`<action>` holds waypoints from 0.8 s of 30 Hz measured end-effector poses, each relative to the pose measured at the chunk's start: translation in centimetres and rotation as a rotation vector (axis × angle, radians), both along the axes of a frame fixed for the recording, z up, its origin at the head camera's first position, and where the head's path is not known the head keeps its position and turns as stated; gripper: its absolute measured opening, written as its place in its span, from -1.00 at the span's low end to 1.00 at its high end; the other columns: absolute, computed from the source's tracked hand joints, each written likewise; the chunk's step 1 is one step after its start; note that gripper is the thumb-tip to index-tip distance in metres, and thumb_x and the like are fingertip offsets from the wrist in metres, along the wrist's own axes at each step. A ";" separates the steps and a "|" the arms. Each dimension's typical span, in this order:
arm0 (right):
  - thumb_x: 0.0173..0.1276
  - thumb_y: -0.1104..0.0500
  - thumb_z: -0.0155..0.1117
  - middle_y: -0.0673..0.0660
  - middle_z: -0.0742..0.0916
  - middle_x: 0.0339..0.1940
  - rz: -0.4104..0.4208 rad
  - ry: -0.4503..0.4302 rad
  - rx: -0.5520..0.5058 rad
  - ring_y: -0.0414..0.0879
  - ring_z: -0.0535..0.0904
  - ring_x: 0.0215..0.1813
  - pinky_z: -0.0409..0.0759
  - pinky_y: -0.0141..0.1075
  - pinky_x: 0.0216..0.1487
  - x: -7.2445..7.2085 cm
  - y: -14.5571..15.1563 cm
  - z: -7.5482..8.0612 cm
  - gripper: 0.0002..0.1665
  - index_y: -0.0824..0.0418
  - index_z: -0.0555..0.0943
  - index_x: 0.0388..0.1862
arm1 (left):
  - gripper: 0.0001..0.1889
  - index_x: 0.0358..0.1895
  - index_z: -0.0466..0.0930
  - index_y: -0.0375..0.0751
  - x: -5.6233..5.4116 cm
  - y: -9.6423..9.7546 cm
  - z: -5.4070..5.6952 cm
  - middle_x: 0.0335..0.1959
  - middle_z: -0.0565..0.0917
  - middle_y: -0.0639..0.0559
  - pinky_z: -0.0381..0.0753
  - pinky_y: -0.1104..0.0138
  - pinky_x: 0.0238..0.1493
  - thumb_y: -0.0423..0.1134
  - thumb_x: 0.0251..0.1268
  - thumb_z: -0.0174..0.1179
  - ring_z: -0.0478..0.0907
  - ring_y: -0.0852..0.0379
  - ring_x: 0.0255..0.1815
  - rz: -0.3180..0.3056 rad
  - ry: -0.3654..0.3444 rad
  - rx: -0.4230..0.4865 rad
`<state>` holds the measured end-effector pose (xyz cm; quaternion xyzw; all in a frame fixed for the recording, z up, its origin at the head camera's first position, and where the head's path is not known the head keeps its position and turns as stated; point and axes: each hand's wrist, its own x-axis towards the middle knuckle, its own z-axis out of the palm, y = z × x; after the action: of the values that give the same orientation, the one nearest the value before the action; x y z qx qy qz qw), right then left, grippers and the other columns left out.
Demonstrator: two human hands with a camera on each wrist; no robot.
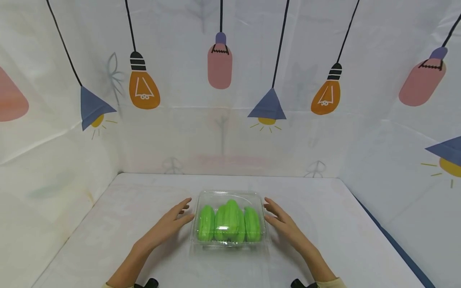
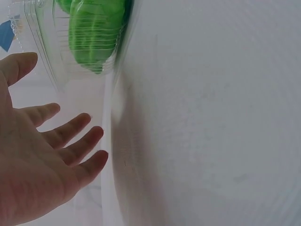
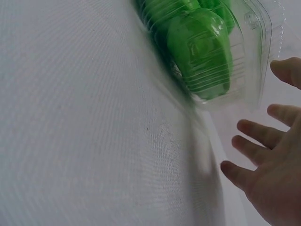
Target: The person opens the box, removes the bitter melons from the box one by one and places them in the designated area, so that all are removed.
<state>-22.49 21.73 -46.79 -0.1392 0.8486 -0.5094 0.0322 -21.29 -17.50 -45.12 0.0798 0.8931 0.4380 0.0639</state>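
Note:
A clear plastic clamshell box (image 1: pixel 230 196) rests on the white table with its lid down. Inside lie several bright green ridged pieces (image 1: pixel 231 220), shaped like small cucumbers or gourds, side by side and partly stacked. My left hand (image 1: pixel 171 222) is at the box's left side, fingers spread and slightly bent, palm toward it. On the other side my right hand (image 1: pixel 286 224) mirrors it, thumb and fingers apart. Both wrist views show a gap between the fingers and the box wall, with one green piece (image 2: pixel 96 35) close behind the plastic at left and another green piece (image 3: pixel 200 52) at right.
The white tabletop (image 1: pixel 230 268) reaches back to a hanging cloth (image 1: pixel 230 136) printed with lamps and bulbs, which also encloses the left and right sides. A dark blue strip (image 1: pixel 392 240) runs along the table's right edge.

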 end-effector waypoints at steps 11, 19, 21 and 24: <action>0.50 -0.01 0.12 0.29 0.47 0.43 0.000 -0.032 -0.036 0.24 0.32 0.48 0.33 0.21 0.43 0.1 -0.1 0.1 -0.27 0.01 0.17 0.58 | -0.31 0.55 0.15 0.10 -0.1 0.1 0.0 0.17 0.57 -0.06 0.60 0.06 0.11 0.09 0.43 0.14 0.56 0.01 0.16 0.014 -0.048 0.086; 0.48 0.00 0.15 0.29 0.48 0.41 -0.014 -0.084 -0.090 0.18 0.41 0.43 0.51 -0.15 0.31 0.2 -0.3 0.1 -0.27 0.01 0.19 0.57 | -0.29 0.56 0.12 0.07 -0.1 0.0 -0.3 0.15 0.55 -0.14 0.66 0.21 -0.04 0.02 0.42 0.17 0.60 0.07 0.02 -0.012 -0.106 0.205; 0.50 0.02 0.12 0.31 0.48 0.40 -0.001 -0.096 -0.113 0.17 0.44 0.39 0.56 -0.25 0.22 0.2 -0.3 0.1 -0.28 0.02 0.18 0.58 | -0.29 0.56 0.10 0.07 -0.1 0.0 -0.4 0.18 0.53 -0.17 0.67 0.17 -0.03 0.01 0.42 0.16 0.61 0.05 -0.01 -0.023 -0.115 0.227; 0.52 0.05 0.07 0.35 0.47 0.37 0.023 -0.115 -0.141 0.11 0.49 0.30 0.60 -0.31 0.12 0.2 -0.3 0.1 -0.30 0.04 0.16 0.58 | -0.28 0.57 0.07 0.05 0.0 0.0 -0.4 0.20 0.50 -0.22 0.68 0.14 -0.02 0.01 0.44 0.14 0.61 0.04 -0.03 -0.047 -0.123 0.252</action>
<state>-22.33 21.42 -46.69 -0.1212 0.8059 -0.5745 0.0768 -21.33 -17.52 -45.49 0.0811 0.8234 0.5492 0.1180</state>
